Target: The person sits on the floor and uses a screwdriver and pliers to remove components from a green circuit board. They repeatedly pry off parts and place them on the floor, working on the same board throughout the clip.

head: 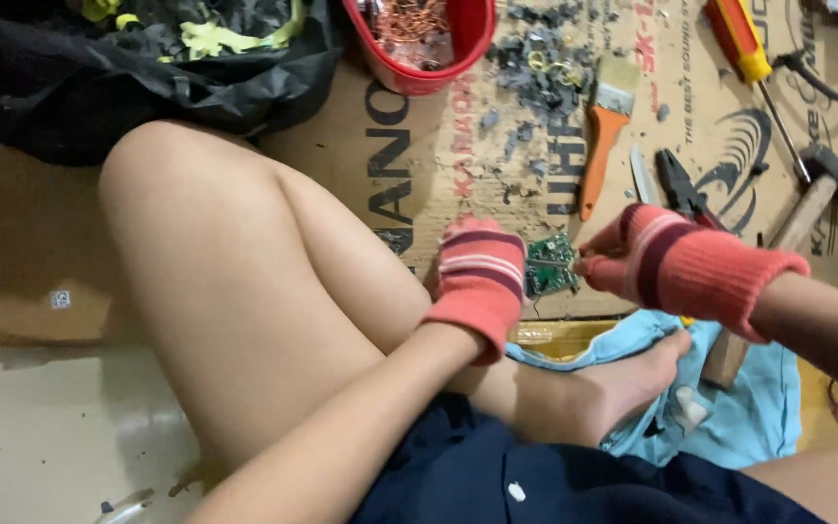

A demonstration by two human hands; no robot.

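Two hands in red striped fingerless gloves meet over a small green circuit board (550,264), held just above the near edge of a flattened cardboard sheet (419,165) that lies on the floor. The left hand (480,277) is closed around the board's left side, its fingers hidden behind the glove. The right hand (647,257) pinches at the board's right edge with its fingertips drawn together; whether a small tool sits between them cannot be told.

Beyond the hands, on the cardboard, lie an orange-handled paintbrush (601,136), dark-handled pliers (683,189) just beside the right glove, a narrow metal blade (643,177) between brush and pliers, and a screwdriver with a red and yellow handle (744,44) toward the far right corner. A hammer (807,199) with a wooden handle rests at the right edge. A red bowl (419,44) holding coppery wire stands at the far edge, with grey scraps (545,68) scattered beside it. A black bag (147,68) of shredded bits sits at the far left. A light blue cloth (729,408) lies under the person's bare foot, near the board.
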